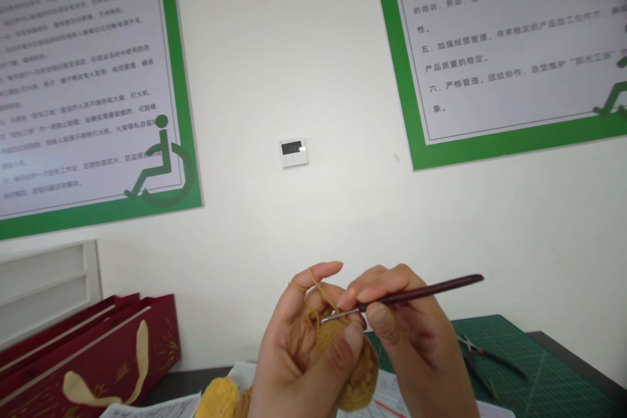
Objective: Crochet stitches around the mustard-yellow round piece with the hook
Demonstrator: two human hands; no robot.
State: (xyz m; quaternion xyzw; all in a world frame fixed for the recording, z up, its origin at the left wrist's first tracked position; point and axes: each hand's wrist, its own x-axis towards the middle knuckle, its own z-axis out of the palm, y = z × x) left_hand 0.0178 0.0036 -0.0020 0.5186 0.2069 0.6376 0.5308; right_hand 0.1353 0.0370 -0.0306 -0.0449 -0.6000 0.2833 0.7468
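Observation:
My left hand (304, 346) pinches a mustard-yellow crocheted piece (365, 372) between thumb and fingers. A strand of the same yarn (318, 284) runs over its raised index finger. In my right hand (416, 333) is a crochet hook (426, 290) with a dark red handle, held between thumb and fingers. The hook's metal shaft points left and its tip lies at the top edge of the crocheted piece, by the yarn. Part of the piece is hidden behind my left thumb. Below and left of my left hand sits a ball of brighter yellow yarn (218, 398).
Dark red gift bags (157, 333) with cream ribbon handles stand at the left. On the right, pliers (494, 356) lie on a green cutting mat (553, 366). Papers (157, 408) are under the yarn. Green-framed posters (183, 111) and a thermostat (294, 152) are on the wall.

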